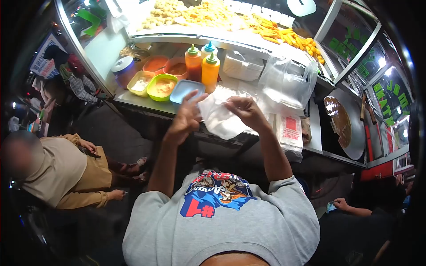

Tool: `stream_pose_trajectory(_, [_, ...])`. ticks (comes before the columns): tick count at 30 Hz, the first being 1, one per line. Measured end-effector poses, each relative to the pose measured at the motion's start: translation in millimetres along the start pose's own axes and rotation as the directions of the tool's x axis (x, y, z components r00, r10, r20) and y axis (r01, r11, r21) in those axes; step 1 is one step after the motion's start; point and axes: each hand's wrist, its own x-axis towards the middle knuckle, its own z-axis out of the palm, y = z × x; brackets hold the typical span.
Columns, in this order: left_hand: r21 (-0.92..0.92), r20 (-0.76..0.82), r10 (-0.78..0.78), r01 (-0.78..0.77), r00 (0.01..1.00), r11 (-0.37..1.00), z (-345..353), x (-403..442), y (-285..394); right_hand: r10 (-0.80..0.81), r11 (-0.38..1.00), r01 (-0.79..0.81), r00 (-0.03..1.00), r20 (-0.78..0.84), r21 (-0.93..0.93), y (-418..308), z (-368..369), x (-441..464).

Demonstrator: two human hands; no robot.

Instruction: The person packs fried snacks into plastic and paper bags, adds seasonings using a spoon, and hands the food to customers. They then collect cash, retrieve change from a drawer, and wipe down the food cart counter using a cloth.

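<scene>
A thin white plastic bag [219,119] hangs between my two hands in front of the stall counter. My right hand [243,110] pinches its upper right edge, fingers closed. My left hand [186,116] is at the bag's left edge with fingers spread, slightly blurred; whether it touches the bag is unclear. Just behind my left hand sits a blue container [186,90], beside a green container [161,87] of pale sauce. Orange squeeze bottles [210,74] with green tips stand behind the bag.
Clear bags [288,84] and a printed packet [289,131] lie to the right. Fried food [191,15] fills the lit shelf above. A round pan [344,124] is at far right. One person [66,168] is at left; another person's hand [341,204] shows at lower right.
</scene>
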Motion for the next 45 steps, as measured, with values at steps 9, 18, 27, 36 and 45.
stream_pose_trajectory(9, [0.567, -0.319, 0.022, 0.172, 0.948, 0.806, 10.7, -2.2, -20.6, -0.073, 0.922, 0.068, 0.997, 0.002, -0.382, -13.5, 18.8, -12.8])
stream_pose_trajectory(18, [0.206, -0.239, -0.147, 0.198, 0.96, 0.958, -16.3, -16.2, -14.6, 0.108, 0.98, -0.087, 0.988, -0.11, 0.181, 12.3, 2.3, -17.4])
stream_pose_trajectory(27, [0.056, -0.03, -0.349, 0.35, 0.937, 0.935, -15.8, -29.1, -24.3, -0.014, 0.959, 0.06, 0.986, -0.167, 0.275, 11.2, 28.6, -20.3])
stream_pose_trajectory(36, [-0.039, -0.286, -0.256, 0.256, 0.923, 0.966, -7.7, -34.8, -36.6, -0.054, 0.994, 0.038, 0.985, -0.163, -0.101, 34.3, 21.0, -28.5])
stream_pose_trajectory(45, [-0.607, -0.181, -0.189, 0.042, 0.965, 0.794, -30.4, -53.9, -52.2, -0.03, 0.942, 0.153, 0.925, -0.379, 0.299, 47.1, 18.8, -14.4])
